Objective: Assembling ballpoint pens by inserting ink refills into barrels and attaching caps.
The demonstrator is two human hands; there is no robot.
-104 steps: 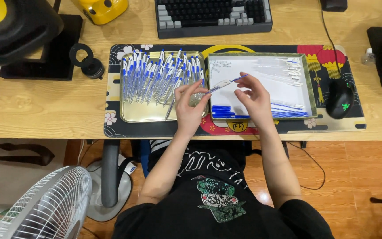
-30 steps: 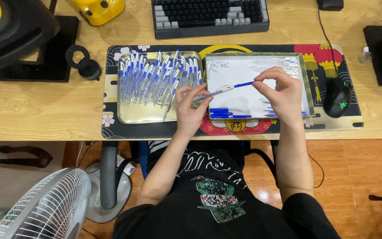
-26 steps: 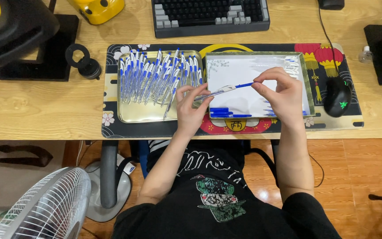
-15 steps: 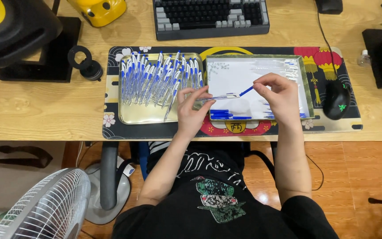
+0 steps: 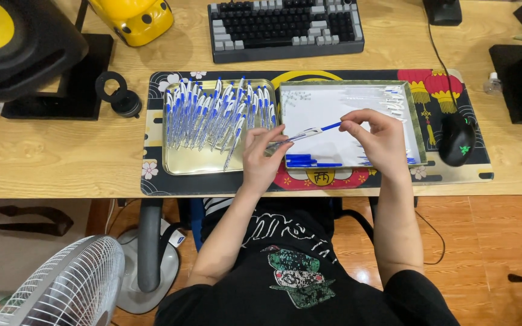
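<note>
My left hand (image 5: pixel 263 154) grips the clear barrel of a pen (image 5: pixel 300 135) over the gap between two trays. My right hand (image 5: pixel 379 136) pinches the blue refill end (image 5: pixel 332 126) sticking out of that barrel. A gold tray (image 5: pixel 183 165) on the left holds several blue-and-white pens (image 5: pixel 212 111) in a row. The tray on the right (image 5: pixel 418 121), lined with white paper, holds loose blue parts (image 5: pixel 310 161) near its front edge and clear parts (image 5: pixel 394 96) at its far right corner.
Both trays lie on a dark patterned desk mat (image 5: pixel 152 181). A black mouse (image 5: pixel 457 139) sits right of the trays, a keyboard (image 5: pixel 285 27) behind them, a black speaker (image 5: pixel 19 48) and a yellow object (image 5: pixel 133 19) at far left. A white fan (image 5: pixel 67 284) stands below the desk.
My right hand has slid back toward the barrel, so less of the blue refill shows than one second ago. The left hand has stayed in place.
</note>
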